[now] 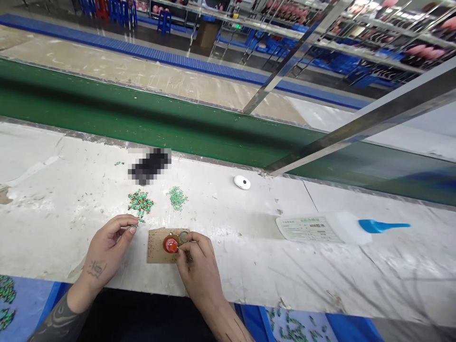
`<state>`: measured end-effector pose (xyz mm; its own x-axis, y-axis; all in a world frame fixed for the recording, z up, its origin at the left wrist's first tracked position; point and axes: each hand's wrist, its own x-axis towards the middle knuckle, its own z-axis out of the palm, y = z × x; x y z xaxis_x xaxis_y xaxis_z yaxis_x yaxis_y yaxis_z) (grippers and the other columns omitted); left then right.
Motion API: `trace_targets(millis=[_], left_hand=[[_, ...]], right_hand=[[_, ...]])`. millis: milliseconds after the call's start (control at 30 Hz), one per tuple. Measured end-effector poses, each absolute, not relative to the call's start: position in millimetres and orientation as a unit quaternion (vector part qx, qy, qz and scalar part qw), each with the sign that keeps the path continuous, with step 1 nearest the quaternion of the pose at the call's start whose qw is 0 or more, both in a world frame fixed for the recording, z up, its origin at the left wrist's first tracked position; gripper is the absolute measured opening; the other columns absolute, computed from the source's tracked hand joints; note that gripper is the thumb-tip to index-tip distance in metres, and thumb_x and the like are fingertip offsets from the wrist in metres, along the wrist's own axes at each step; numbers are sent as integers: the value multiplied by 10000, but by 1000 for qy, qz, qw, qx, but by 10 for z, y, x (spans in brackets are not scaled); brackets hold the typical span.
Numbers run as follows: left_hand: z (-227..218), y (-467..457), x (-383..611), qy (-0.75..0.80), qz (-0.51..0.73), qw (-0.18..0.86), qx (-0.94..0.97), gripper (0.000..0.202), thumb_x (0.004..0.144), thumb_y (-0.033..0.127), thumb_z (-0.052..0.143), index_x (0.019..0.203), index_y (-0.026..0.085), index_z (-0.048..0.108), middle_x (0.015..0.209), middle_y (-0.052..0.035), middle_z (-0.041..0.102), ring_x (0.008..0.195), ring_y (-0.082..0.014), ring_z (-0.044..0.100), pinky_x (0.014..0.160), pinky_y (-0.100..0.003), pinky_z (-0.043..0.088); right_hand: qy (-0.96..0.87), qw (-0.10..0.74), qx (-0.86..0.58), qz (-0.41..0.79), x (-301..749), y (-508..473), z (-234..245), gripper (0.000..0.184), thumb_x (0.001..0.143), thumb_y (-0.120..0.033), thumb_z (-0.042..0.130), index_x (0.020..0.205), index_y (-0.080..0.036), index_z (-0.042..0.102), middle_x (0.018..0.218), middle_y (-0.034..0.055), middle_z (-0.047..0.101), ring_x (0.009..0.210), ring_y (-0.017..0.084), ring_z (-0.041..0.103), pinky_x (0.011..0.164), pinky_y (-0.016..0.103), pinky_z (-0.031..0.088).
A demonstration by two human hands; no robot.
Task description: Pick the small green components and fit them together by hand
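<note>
My left hand [111, 244] is closed in a pinch at the near edge of a pile of small green-and-brown pieces [141, 202]. What sits between its fingertips is too small to make out; a loose green piece [141, 220] lies right beside them. My right hand [200, 259] pinches a tiny green piece [178, 247] at the rim of a small round dish of red-orange liquid [171, 244]. The dish rests on a speckled cardboard piece [155, 254]. A round lid-like disc [184, 236] lies by the right index finger. A second pile, of smaller pale-green bits [177, 198], lies farther back.
A white bottle with a blue nozzle [384, 226] lies on its side at right. A white oval device [242, 182] sits near a metal post [302, 159]. Behind the worktable runs a green belt [199, 126]. Blue trays [50, 304] of green pieces stand below the front edge.
</note>
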<state>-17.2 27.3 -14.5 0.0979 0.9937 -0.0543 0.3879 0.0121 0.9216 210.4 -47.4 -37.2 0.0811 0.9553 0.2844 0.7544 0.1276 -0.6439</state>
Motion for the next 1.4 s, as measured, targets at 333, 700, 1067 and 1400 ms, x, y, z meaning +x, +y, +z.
trace_targets(millis=[333,700,1067,1400], left_hand=[[-135,197,-88,556,384,528,514,282,889,394,676,1102,210,661,899,-39,750,854,-177,709,801,-294,586],[-127,73,-44,543,370,586,475,196,888,363,685,997,200,688,812,-27,751,711,-138,662,676,-241,547],[-134,-77,78,488,333,682,430,216,846,338,749,992,185,701,827,-30,748,746,-136,677,722,-241,550],[-78,-67,132,485,348,699,393,218,767,286,818,925,176,714,803,-21,741,781,-129,687,737,-205,544]], right_hand=[[-670,350,-640,138,2095,-461,-370,160,902,-73,525,892,-216,594,1063,82,574,1039,237,577,848,404,555],[-665,361,-640,131,2190,-540,-299,139,922,-105,516,911,-227,582,1048,76,560,1031,236,570,850,404,549],[-685,365,-608,167,2216,-573,-258,161,935,-85,487,971,-226,557,1081,69,541,1023,200,588,857,359,555],[-735,231,-624,129,2234,-668,-345,197,856,0,530,891,-194,539,1132,109,532,1068,289,513,863,485,567]])
